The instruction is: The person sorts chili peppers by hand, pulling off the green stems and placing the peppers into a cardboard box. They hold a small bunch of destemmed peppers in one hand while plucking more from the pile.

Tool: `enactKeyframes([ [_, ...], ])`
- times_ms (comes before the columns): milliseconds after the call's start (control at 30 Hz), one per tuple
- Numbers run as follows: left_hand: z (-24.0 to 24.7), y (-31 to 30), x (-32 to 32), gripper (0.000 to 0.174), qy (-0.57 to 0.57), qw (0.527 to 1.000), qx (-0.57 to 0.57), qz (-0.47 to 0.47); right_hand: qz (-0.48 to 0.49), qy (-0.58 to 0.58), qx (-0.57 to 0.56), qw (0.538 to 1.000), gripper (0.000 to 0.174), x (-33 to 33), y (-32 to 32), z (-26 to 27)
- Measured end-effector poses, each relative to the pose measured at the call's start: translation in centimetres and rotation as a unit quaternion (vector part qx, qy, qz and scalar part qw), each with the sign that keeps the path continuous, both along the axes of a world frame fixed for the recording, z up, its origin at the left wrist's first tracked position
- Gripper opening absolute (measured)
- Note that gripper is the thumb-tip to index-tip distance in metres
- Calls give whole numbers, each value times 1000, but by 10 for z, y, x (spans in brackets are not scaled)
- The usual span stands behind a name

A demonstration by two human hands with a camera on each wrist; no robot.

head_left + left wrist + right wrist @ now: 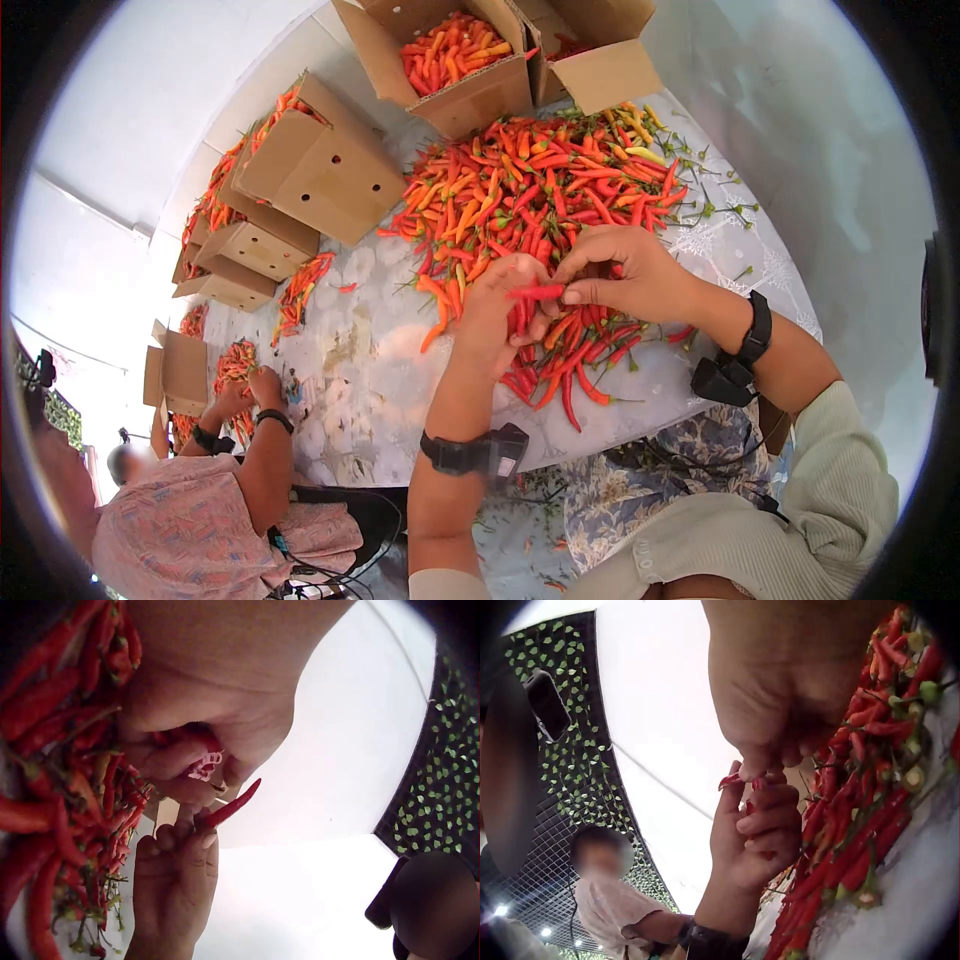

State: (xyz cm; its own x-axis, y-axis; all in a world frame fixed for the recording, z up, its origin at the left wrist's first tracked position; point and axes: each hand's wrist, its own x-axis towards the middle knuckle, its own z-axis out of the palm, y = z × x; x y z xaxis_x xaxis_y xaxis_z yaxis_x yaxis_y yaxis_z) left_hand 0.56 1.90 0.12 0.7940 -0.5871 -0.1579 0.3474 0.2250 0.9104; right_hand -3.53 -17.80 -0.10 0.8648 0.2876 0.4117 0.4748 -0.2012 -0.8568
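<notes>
In the head view my left hand [505, 300] curls its fingers round several red chili peppers [520, 318]. My right hand [625, 270] is close beside it, thumb and forefinger pinching one red chili [540, 292] that lies across the left fingers. From the left wrist, that pinched chili [234, 806] points up past the right thumb, and more red shows inside the left fist [187, 735]. The right wrist view shows the left palm [754, 847] turned toward the right fingertips, with red chilies between its fingers. Both hands are over the near edge of a large chili heap [500, 190].
Cardboard boxes of chilies stand behind the heap, one [470, 100] at the back and another [320, 170] farther left. Loose green stems [710, 208] lie at the right on the patterned tablecloth [390, 400]. Another person [200, 510] handles chilies at the left.
</notes>
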Motion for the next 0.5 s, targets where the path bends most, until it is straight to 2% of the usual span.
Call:
enactKeyframes([
  [133, -1, 2, 1, 18, -32, 998, 22, -46, -20, 0, -8, 1000, 14, -1, 1, 1],
  [267, 3, 2, 1, 21, -26, 998, 35, -53, -24, -37, -25, 999, 13, 2, -2, 0],
  [433, 6, 1, -4, 19, -49, 998, 45, -9, 25, 54, 83, 995, 13, 4, 1, -7],
  [500, 4, 2, -2, 19, -54, 997, 46, -24, 43, 100, 117, 987, 12, 4, 1, -7],
])
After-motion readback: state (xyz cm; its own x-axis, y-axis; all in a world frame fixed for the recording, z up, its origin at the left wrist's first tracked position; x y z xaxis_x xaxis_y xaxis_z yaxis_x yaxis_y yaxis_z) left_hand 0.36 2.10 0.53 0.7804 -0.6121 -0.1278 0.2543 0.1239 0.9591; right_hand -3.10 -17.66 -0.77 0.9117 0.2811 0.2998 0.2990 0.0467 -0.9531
